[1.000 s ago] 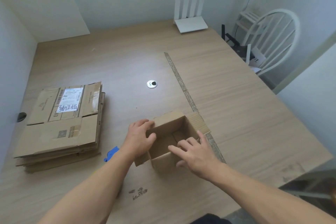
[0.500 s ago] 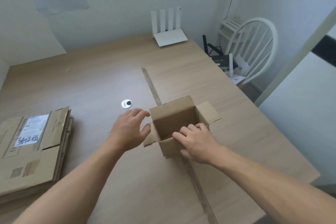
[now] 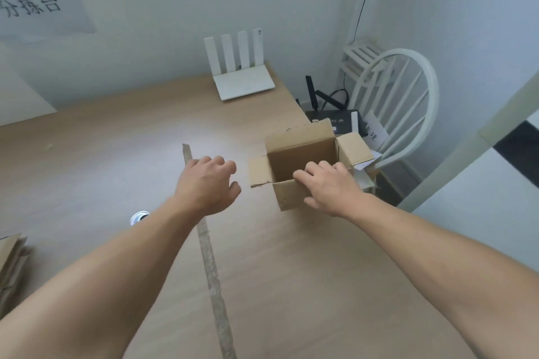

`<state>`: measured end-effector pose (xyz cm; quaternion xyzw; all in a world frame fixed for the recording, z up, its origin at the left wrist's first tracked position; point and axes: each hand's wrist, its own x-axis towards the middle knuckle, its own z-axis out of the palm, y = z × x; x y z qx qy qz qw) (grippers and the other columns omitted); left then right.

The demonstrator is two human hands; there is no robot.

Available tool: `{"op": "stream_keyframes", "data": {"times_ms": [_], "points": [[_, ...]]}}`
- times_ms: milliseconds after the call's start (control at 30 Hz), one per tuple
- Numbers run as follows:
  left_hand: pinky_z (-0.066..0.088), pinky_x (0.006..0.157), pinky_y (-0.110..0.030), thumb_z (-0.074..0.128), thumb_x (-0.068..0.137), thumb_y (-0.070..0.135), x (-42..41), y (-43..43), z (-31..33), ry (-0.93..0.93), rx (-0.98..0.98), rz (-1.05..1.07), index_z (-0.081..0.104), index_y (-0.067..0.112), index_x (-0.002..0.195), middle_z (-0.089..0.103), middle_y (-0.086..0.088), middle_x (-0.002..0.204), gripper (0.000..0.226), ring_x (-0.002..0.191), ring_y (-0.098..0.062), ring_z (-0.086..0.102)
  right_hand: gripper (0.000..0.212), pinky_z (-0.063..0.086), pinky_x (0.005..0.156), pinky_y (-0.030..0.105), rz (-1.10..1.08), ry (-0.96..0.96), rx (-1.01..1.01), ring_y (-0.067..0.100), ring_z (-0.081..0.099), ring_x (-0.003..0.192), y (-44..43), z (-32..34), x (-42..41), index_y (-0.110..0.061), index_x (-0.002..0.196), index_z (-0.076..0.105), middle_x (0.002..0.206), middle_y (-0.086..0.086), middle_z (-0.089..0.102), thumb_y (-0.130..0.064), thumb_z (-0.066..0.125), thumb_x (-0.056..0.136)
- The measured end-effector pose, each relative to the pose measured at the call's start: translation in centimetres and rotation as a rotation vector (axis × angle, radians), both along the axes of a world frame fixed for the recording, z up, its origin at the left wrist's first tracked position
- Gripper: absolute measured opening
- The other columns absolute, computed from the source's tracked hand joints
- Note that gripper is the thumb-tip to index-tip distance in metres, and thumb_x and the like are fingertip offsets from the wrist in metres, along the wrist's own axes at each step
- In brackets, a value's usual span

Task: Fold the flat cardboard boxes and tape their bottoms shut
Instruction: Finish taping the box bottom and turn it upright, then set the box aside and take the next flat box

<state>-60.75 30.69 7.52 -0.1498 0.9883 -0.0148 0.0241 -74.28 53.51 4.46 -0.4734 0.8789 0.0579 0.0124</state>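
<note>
Now carried rt: box (image 3: 302, 148), near wall gripped by rt hand (image 3: 329, 188); lt hand (image 3: 208, 183) let go, loosely curled, empty; prob. being set aside.

Open box (image 3: 303, 148) held at near wall by right grip (image 3: 329, 186); left grip (image 3: 208, 183) loosely curled, just beside it

both bare forearms stretched forward. left hand (image 3: 208, 183) free, fingers loosely curled, holding nothing. right hand (image 3: 329, 188) pinching near wall of box (image 3: 287, 198), fingers hooked inside, thumb outside.
</note>
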Motion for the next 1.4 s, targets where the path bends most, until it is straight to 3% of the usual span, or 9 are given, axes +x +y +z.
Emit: {"op": "stream_keyframes", "data": {"times_ms": [133,300,400,500,567,833,1033,1167,1400], "points": [[0.037,0.098,-0.036,0.042,0.094,0.044,-4.7,-0.3,-0.7,-0.047,-0.002,0.024,0.054,0.025,0.127,0.059,0.003,0.124,0.04,0.116,-0.022,0.049,0.045,0.038,0.092,0.04,-0.013,-0.004,-0.034,0.025,0.047,0.111,-0.7,-1.0,-6.3,-0.029,0.131,0.042,0.121,-0.001,0.049,-0.04,0.058,0.09],[0.039,0.093,-0.036,0.043,0.096,0.041,-9.1,-1.5,-2.2,-0.052,0.081,0.078,0.053,0.024,0.13,0.057,0.001,0.125,0.039,0.116,-0.023,0.049,0.045,0.025,0.11,0.049,-0.052,0.002,-0.098,0.025,0.045,0.119,-2.7,-3.3,-12.0,-0.032,0.13,0.047,0.123,-0.005,0.053,-0.033,0.062,0.088],[0.04,0.089,-0.035,0.044,0.096,0.039,-11.3,-2.0,-3.4,-0.017,0.161,0.13,0.052,0.024,0.13,0.057,0.002,0.123,0.038,0.114,-0.022,0.05,0.049,0.034,0.101,0.048,-0.096,-0.013,-0.109,0.026,0.05,0.116,-3.5,-5.0,-13.9,-0.03,0.129,0.051,0.12,-0.005,0.056,-0.031,0.068,0.082],[0.04,0.085,-0.035,0.043,0.096,0.039,-13.0,-2.4,-4.3,-0.019,0.195,0.149,0.052,0.025,0.131,0.056,0.003,0.123,0.038,0.115,-0.021,0.049,0.053,0.044,0.082,0.043,-0.082,-0.008,-0.191,0.03,0.057,0.097,-4.3,-6.7,-15.3,-0.024,0.116,0.061,0.104,-0.001,0.062,-0.021,0.079,0.066],[0.042,0.086,-0.036,0.043,0.096,0.039,-13.8,-2.6,-4.8,-0.013,0.213,0.159,0.051,0.026,0.132,0.057,0.003,0.125,0.04,0.117,-0.021,0.049,0.053,0.045,0.077,0.042,-0.059,0.009,-0.241,0.032,0.057,0.093,-5.0,-7.4,-16.2,-0.021,0.113,0.062,0.101,0.001,0.062,-0.017,0.079,0.063],[0.045,0.09,-0.038,0.043,0.096,0.039,-13.6,-3.3,-5.2,-0.017,0.238,0.215,0.051,0.026,0.133,0.057,0.002,0.127,0.04,0.117,-0.022,0.052,0.051,0.038,0.097,0.042,-0.076,-0.053,-0.177,0.029,0.046,0.117,-6.5,-7.0,-17.5,-0.023,0.132,0.05,0.126,0.002,0.054,-0.022,0.067,0.084],[0.035,0.098,-0.04,0.041,0.097,0.038,-11.6,-3.0,-3.9,-0.045,0.121,0.201,0.052,0.024,0.131,0.058,0.001,0.124,0.039,0.114,-0.023,0.052,0.062,0.033,0.106,0.041,-0.082,-0.058,-0.162,0.027,0.036,0.13,-6.0,-5.6,-16.5,-0.027,0.142,0.041,0.139,0.002,0.044,-0.022,0.065,0.086],[0.037,0.077,-0.035,0.039,0.096,0.039,-9.5,-2.8,-2.9,-0.116,0.022,0.235,0.055,0.021,0.122,0.058,0.001,0.116,0.035,0.109,-0.023,0.052,0.048,0.039,0.096,0.04,-0.058,-0.015,-0.152,0.028,0.041,0.12,-6.1,-3.7,-14.2,-0.022,0.131,0.048,0.132,0.003,0.047,-0.034,0.064,0.087],[0.038,0.071,-0.034,0.041,0.094,0.036,-1.7,-2.4,0.2,-0.086,0.047,0.345,0.055,0.021,0.117,0.057,0.001,0.113,0.031,0.103,-0.024,0.052,0.029,0.031,0.077,0.036,0.083,0.008,-0.189,0.03,0.05,0.107,-8.1,0.0,-4.8,-0.015,0.114,0.055,0.115,0.006,0.056,-0.037,0.046,0.098]]}}
